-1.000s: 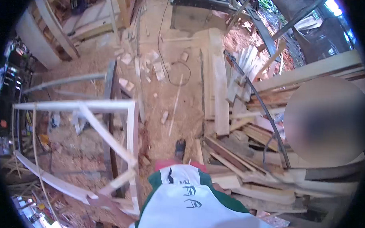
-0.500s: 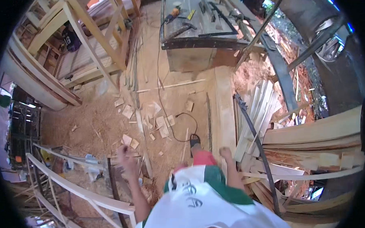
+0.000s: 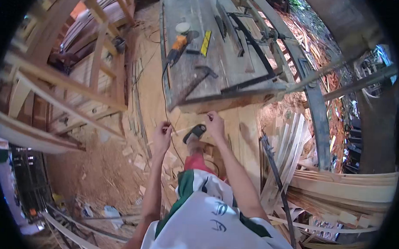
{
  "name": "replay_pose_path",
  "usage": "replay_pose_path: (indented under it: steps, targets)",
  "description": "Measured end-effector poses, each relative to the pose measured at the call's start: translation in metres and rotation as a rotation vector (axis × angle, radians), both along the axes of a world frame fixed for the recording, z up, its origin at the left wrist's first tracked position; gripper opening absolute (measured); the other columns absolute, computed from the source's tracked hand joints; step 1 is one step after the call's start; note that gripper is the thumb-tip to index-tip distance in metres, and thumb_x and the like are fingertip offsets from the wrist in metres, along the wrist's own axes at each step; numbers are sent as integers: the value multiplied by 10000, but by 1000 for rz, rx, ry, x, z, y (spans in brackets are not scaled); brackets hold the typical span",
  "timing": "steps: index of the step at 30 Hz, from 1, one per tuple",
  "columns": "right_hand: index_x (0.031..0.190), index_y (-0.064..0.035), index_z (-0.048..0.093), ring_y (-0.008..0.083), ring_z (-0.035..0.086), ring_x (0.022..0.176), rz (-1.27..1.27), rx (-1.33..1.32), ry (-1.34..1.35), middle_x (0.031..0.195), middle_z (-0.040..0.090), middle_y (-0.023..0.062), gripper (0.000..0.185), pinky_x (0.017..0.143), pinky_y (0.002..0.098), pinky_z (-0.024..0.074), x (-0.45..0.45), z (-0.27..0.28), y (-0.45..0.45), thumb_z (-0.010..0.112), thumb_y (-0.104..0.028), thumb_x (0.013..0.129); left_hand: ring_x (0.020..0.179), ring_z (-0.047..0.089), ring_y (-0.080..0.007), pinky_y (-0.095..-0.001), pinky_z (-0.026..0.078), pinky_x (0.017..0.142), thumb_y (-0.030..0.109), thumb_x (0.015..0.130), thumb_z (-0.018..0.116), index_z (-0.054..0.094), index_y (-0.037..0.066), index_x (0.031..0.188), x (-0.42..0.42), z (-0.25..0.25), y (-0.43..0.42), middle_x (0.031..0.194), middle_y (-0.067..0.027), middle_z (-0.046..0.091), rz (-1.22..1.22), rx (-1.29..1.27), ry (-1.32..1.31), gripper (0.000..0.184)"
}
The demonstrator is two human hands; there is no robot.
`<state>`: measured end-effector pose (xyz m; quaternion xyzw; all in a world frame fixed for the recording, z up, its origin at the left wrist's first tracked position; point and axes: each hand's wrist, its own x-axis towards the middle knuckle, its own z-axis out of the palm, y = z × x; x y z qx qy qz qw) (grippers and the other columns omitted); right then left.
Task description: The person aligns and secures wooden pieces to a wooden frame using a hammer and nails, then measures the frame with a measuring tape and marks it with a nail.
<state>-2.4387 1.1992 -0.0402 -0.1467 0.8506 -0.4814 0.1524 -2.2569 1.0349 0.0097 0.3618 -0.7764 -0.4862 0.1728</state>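
My left hand (image 3: 162, 138) is raised in front of me with its fingers curled in, and I see nothing in it. Ahead and to its right, my right hand (image 3: 215, 124) is closed loosely, close to the near edge of the workbench (image 3: 226, 103); no object shows in it. On the bench lies a hammer (image 3: 205, 72), its handle pointing toward me. Beyond it are an orange power tool (image 3: 179, 44) with a cord and a yellow-and-black strip-like tool (image 3: 206, 43). Dark metal bars (image 3: 255, 43) lie to the right.
Wooden framing (image 3: 100, 64) stands at the left. Stacked planks (image 3: 342, 186) and a dark bar (image 3: 277, 171) are on my right. Sawdust and wood offcuts (image 3: 139, 162) cover the floor, where a cord (image 3: 175, 150) trails. My sandalled foot (image 3: 195, 132) is forward.
I have moved closer to the workbench, which now fills more of the view. Both hands have come up and forward, nearer each other. The left hand's fingers are more curled.
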Motion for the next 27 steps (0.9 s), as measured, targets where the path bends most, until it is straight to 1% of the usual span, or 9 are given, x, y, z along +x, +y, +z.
replay_pose_path:
  steps: [3,5,10,13,18,20,23,26,27]
  targets:
    - [1106,-5,584,363,662,976,-88,294,21,1000,654,207,455,808,456,530,-50,7,-95,678,-381,867,759,657,-289,-386,506,696,112,934,614,629,4,1051,-149,-14,-84,850,-161,654,-112,-106,125,161]
    - [1130,13,536,381,648,989,-157,389,7,1058,613,223,524,817,467,532,-80,5,-151,701,-394,845,841,650,-379,-436,504,737,70,917,582,634,14,1068,-230,-16,-133,919,-201,657,-203,-336,61,170]
    - [1162,41,448,393,633,1017,-155,611,-128,1171,548,232,652,841,490,534,-112,9,-198,763,-384,781,949,625,-390,-458,511,816,69,877,610,598,41,1152,-360,-75,-204,1013,-193,641,-295,-496,-15,276]
    - [1171,63,429,417,616,1036,-264,645,-178,1212,493,244,656,857,494,529,-115,-11,-188,762,-340,773,956,620,-390,-469,506,836,80,879,616,596,46,1168,-381,-103,-219,1031,-191,638,-389,-428,-76,292]
    - [1171,19,478,466,641,944,-356,572,-396,1080,636,266,539,836,511,507,-129,11,-129,713,-279,788,1032,591,-379,-463,499,876,124,908,587,596,51,1167,-373,-105,-217,1085,-187,615,-558,-534,-54,269]
    - [1076,3,552,470,642,945,-298,458,-314,1010,674,250,426,838,519,490,-128,27,-97,699,-277,789,1057,581,-376,-467,501,884,148,930,559,594,52,1155,-371,-105,-213,1116,-184,595,-649,-623,-26,247]
    - [1004,17,585,453,648,929,-322,391,-363,999,673,234,379,833,503,500,-107,35,-51,707,-262,779,1103,550,-375,-462,487,916,122,933,524,566,49,1156,-372,-99,-206,1125,-197,582,-715,-586,-286,239]
    - [1051,19,581,435,653,873,-332,260,-66,937,677,223,385,803,487,510,-57,42,-1,696,-214,767,1102,540,-404,-473,475,933,72,941,475,533,27,1178,-372,-114,-209,1144,-216,567,-692,-637,-311,248]
    - [1057,17,581,413,655,842,-377,265,-147,909,674,214,374,780,471,513,-38,47,17,686,-187,762,1102,540,-404,-473,475,933,72,941,475,533,27,1178,-375,-107,-209,1144,-216,567,-711,-644,-299,248]
